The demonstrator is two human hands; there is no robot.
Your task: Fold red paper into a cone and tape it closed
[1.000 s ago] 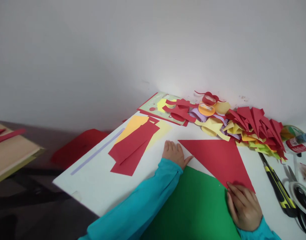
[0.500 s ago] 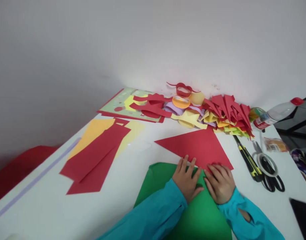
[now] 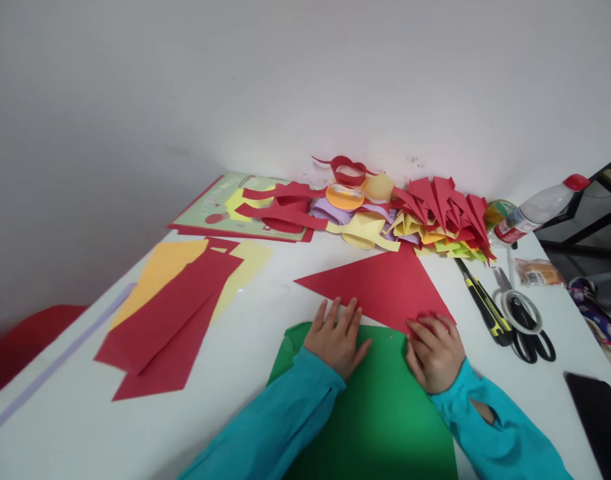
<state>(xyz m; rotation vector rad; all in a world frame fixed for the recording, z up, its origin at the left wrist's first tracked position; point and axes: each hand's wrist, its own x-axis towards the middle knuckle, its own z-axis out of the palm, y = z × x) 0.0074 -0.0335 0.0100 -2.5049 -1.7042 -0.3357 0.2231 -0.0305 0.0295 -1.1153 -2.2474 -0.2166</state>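
Observation:
A large green sheet of paper (image 3: 380, 407) lies in front of me, its far edge meeting a red paper triangle (image 3: 375, 283). My left hand (image 3: 335, 337) rests flat across that far edge with its fingers spread, fingertips over the gap toward the red paper. At the right end of the same edge is my right hand (image 3: 435, 353), its fingers bent and fingertips down by the corner where green and red paper meet. The paper under the right fingertips is mostly hidden, and I see no object in either hand.
Cut red sheets (image 3: 170, 320) lie at left beside a purple strip (image 3: 60, 363). Folded red paper pieces (image 3: 440, 207) are piled near the wall. On the right are a utility knife (image 3: 485, 307), scissors (image 3: 532, 343), a tape roll (image 3: 522, 312), a plastic bottle (image 3: 540, 210) and a black flat object (image 3: 598, 413).
My left hand has slid left along the far edge of the green paper, away from my right hand. The right fingers are more bent. The whole view has shifted slightly.

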